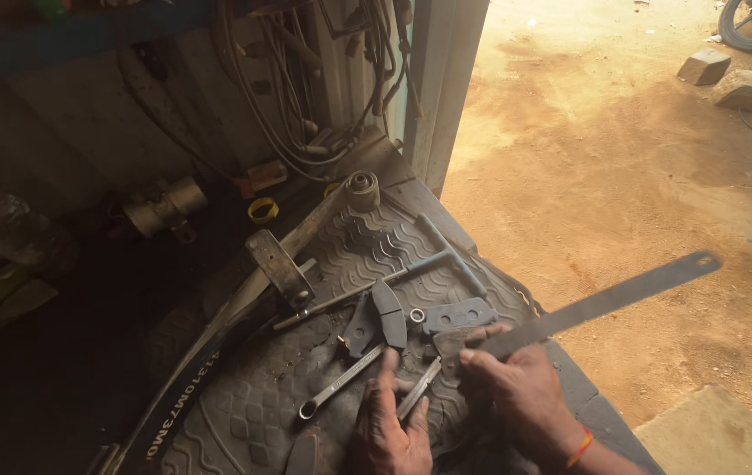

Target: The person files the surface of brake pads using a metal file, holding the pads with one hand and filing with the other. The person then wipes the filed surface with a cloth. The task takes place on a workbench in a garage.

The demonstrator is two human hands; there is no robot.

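Note:
My right hand (521, 396) grips the near end of a long flat metal blade (609, 301), which slants up to the right and has a hole at its far tip. My left hand (391, 427) sits just left of it, fingers closed around a slim metal tool (420, 387). Both hands hover over a black ribbed tyre (262, 396). Lying on the tyre just beyond my fingers are two dark brake pads (378, 321), a flat plate with holes (459, 314), a small washer (416, 315) and a ring spanner (341, 383).
A T-handle wrench (433, 258) and a long bar with a bushing (361, 189) lie across the tyre's far side. Cables hang on the wall behind. A yellow ring (262, 209) and a metal cylinder (165, 207) sit left. Rocks (737, 79) lie on the dirt ground to the right.

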